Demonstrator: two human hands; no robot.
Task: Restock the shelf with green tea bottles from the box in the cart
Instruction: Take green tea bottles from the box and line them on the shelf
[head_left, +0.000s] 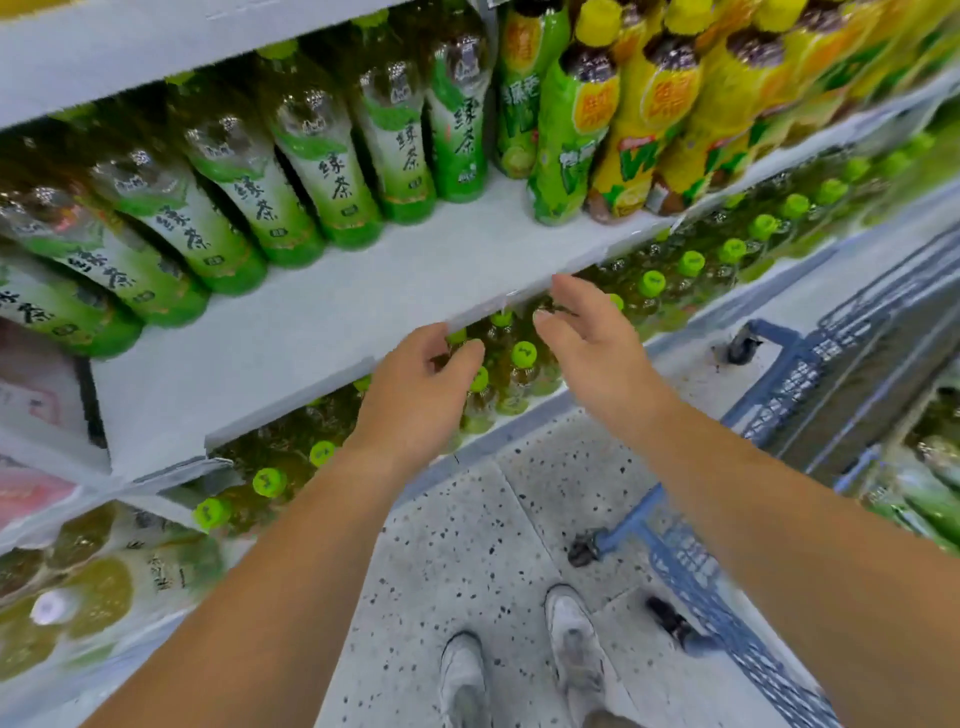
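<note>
Green tea bottles (311, 156) with green-and-white labels stand in a row at the back of the white shelf (363, 312); the shelf's front half is bare. My left hand (415, 389) hovers just below the shelf's front edge, fingers loosely curled, holding nothing. My right hand (592, 343) is beside it, fingers spread and relaxed, also holding nothing. Both hands are in front of green-capped bottles (523, 358) on the lower shelf. The cart (779, 395) stands at the right; the box in it is not in view.
Yellow-capped drink bottles (649, 119) fill the right part of the upper shelf. More bottles (935, 493) lie at the far right edge. Speckled floor (493, 545) and my two shoes (519, 665) are below, between shelf and blue cart frame.
</note>
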